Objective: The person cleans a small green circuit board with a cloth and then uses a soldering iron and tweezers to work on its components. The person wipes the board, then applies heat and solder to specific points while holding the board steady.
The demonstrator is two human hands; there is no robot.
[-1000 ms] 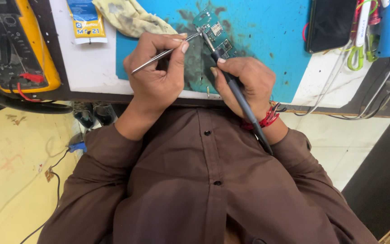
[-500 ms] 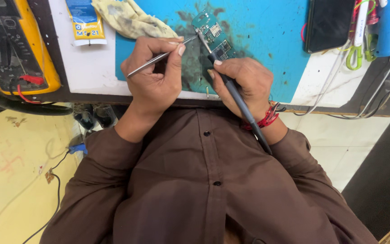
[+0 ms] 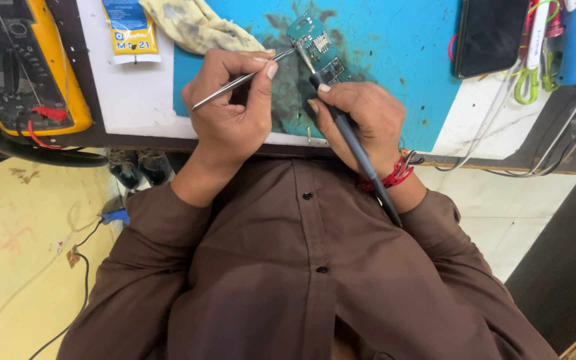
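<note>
1. Tweezers pinched closed in our left hand, tips touching circuit board on far blue mat.
2. We're gripping soldering iron in right hand, tip on board.
3. We're judging the joint mid-work, unfinished.

blue mat open rightward; rag crowds the left.

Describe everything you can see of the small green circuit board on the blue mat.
The small green circuit board is a flat, roughly rectangular panel with tiny metallic components and a silvery slot on its face. It lies tilted on the stained blue work mat, over a dark smudged patch. The tips of the thin metal tweezers in the left hand and the black soldering iron in the right hand meet at its near edge.
</note>
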